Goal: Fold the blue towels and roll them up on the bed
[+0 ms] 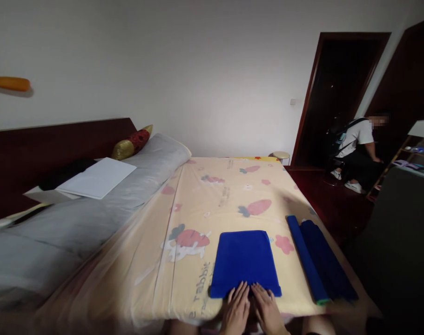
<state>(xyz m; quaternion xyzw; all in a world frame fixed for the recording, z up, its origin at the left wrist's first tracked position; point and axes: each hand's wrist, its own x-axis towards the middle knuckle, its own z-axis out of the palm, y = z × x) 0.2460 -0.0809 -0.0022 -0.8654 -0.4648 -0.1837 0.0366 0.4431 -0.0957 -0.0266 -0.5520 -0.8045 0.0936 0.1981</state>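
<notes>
A folded blue cloth (245, 261) lies flat on the yellow bedsheet (205, 204) printed with strawberries, near the bed's front edge. My left hand (236, 309) and my right hand (267, 309) rest side by side, palms down, on the cloth's near edge, fingers stretched out and touching it. Neither hand grips anything. To the right, two rolled blue cloths (318, 258) lie side by side along the bed's right edge.
Grey bedding (93, 214) with white paper (98, 177) and a red-gold cushion (132, 143) lies along the dark headboard at left. A crouching person (358, 151) with a backpack is by the dark doorway at right. A dark cabinet (400, 232) stands right.
</notes>
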